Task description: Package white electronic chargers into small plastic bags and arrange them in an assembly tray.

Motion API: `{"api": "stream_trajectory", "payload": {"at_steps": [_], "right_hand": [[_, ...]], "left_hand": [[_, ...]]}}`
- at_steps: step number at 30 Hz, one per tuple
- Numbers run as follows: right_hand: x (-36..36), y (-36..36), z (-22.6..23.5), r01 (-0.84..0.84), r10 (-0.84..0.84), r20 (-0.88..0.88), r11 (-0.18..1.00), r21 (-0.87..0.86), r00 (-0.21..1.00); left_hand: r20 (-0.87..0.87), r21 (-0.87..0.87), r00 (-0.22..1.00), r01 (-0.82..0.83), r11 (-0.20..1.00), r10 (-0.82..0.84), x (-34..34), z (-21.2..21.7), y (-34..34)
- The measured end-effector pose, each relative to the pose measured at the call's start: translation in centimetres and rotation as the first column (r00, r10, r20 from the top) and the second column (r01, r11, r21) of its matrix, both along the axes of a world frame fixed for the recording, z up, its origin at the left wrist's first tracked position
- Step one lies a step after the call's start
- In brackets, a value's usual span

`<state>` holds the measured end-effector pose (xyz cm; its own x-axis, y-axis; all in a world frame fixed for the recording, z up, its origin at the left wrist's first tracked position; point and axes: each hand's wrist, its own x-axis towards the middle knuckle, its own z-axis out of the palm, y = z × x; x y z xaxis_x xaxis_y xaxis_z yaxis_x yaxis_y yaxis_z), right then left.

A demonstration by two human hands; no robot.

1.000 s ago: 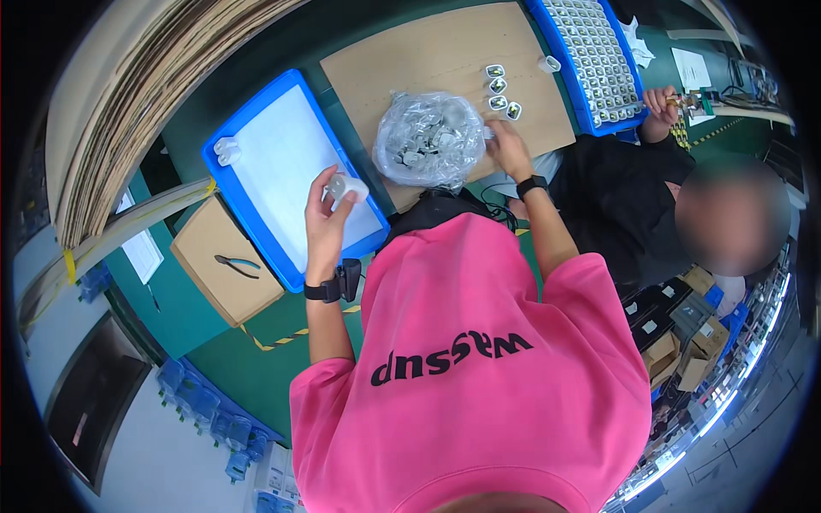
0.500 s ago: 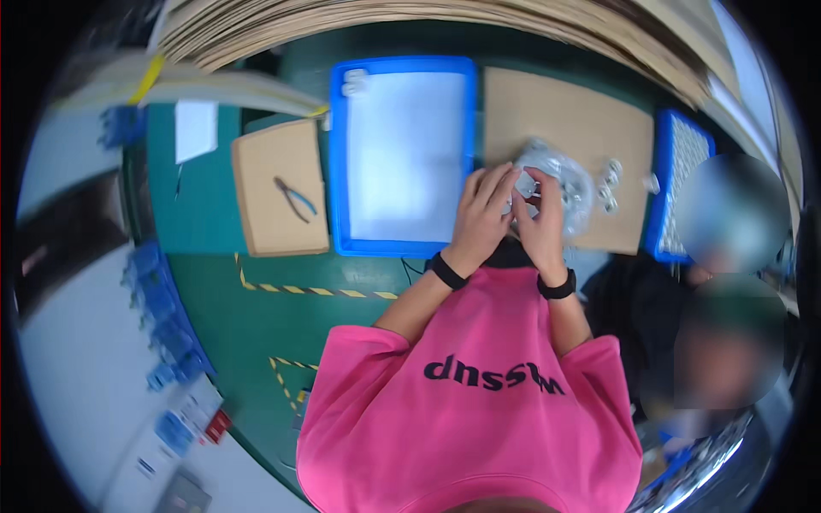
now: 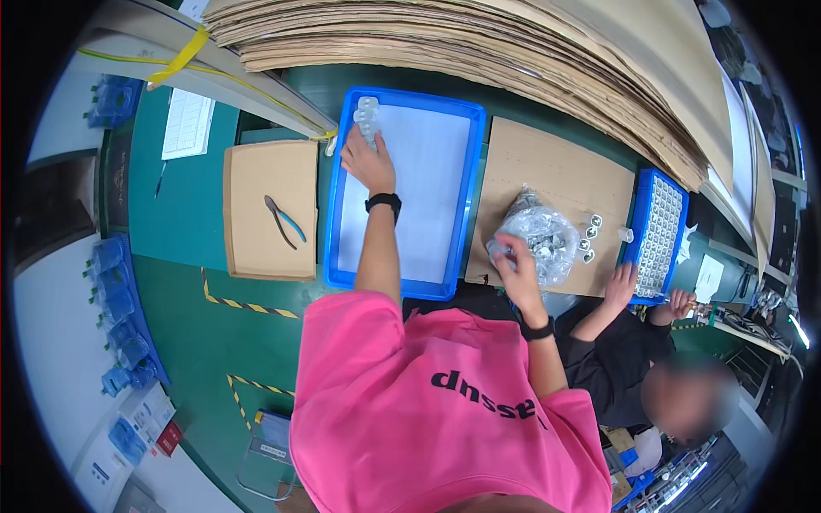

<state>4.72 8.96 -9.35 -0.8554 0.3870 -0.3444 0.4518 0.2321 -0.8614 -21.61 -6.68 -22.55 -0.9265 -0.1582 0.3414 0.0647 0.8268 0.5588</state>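
A great stack of corrugated cardboard sheets (image 3: 479,43) spans the far side of the green table (image 3: 184,222). Near of it, in front of me, lies the blue tray (image 3: 409,286) with its white liner. To its right sits a bare cardboard sheet (image 3: 547,162), and to its left a smaller cardboard sheet (image 3: 256,248) carrying a pair of blue-handled cutters (image 3: 284,221). Far right, a second, narrower blue tray (image 3: 657,224) is packed with rows of small parts; a co-worker's hand (image 3: 619,285) rests just beside its near edge.

My left hand (image 3: 368,162) reaches to the far left corner of the big tray, fingers curled around a small clear plastic part (image 3: 368,111) that sits right in that corner; I cannot tell whether it already rests on the liner.

My right hand (image 3: 510,256) is at the clear plastic bag (image 3: 540,235) of small parts, which lies on the right cardboard sheet, just right of the big tray. My fingers are pinched together at the bag's left side; whether they grip the film or a part inside, I cannot tell. A few loose small parts (image 3: 588,231) stand just right of the bag.
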Motion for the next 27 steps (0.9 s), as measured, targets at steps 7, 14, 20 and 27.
{"api": "stream_trajectory", "payload": {"at_steps": [7, 14, 20, 27], "right_hand": [[6.1, -0.4, 0.7, 0.074, -0.062, 0.144, 0.994, -0.083, 0.988], [6.3, 1.5, 4.3, 0.026, -0.025, 0.006, 0.998, -0.060, 1.000], [8.4, 2.5, 4.9, 0.131, -0.130, 0.033, 0.991, -0.013, 0.991], [11.7, 5.4, 5.3, 0.217, -0.221, 0.050, 0.973, 0.080, 0.974]], "left_hand": [[0.048, 0.120, 0.987, -0.156, 0.980, 0.151, -2.1, -1.6, 2.0], [0.167, 0.213, 0.948, -0.304, 0.929, 0.272, 1.3, -3.0, 1.7], [0.235, 0.257, 0.887, -0.451, 0.855, 0.398, -1.3, -2.5, 3.1], [0.237, 0.620, 0.872, -0.475, 0.624, 0.428, -3.4, -3.9, 3.9]]}}
